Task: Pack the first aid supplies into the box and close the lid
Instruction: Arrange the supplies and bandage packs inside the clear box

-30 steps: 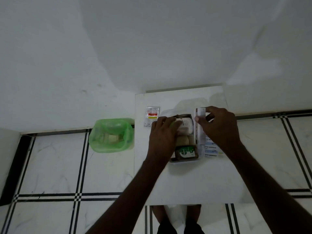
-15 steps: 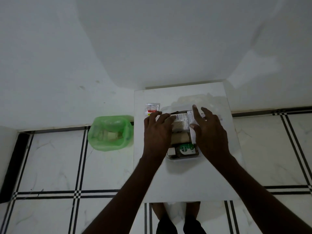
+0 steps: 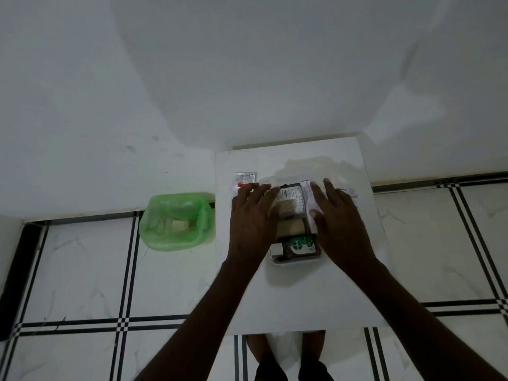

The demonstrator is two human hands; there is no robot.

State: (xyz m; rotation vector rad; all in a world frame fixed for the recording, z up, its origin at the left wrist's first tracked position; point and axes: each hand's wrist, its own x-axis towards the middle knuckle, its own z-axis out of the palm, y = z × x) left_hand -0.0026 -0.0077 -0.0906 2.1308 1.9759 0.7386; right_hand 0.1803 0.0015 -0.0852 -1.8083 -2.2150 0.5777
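Observation:
A small clear box (image 3: pixel 295 262) sits on the white table (image 3: pixel 302 298), filled with supplies. A green-labelled dark bottle (image 3: pixel 298 245) lies at its near end, a brown item (image 3: pixel 290 228) in the middle and a pack of cotton swabs (image 3: pixel 292 200) at the far end. A white flat packet (image 3: pixel 309 199) stands along the box's right side. My left hand (image 3: pixel 251 218) lies flat over the box's left side, fingers spread. My right hand (image 3: pixel 339 218) rests flat on the right side against the white packet. A small red-and-white sachet (image 3: pixel 243 180) lies on the table left of the box.
A green plastic-lined bin (image 3: pixel 177 220) stands on the tiled floor left of the table. A printed strip (image 3: pixel 350 192) shows on the table beyond my right hand. A white wall rises behind the table. My feet show under the table's near edge.
My right hand let go of the upright white packet and went flat over the box's right side. My left hand spread out over the left side. The view shifted slightly.

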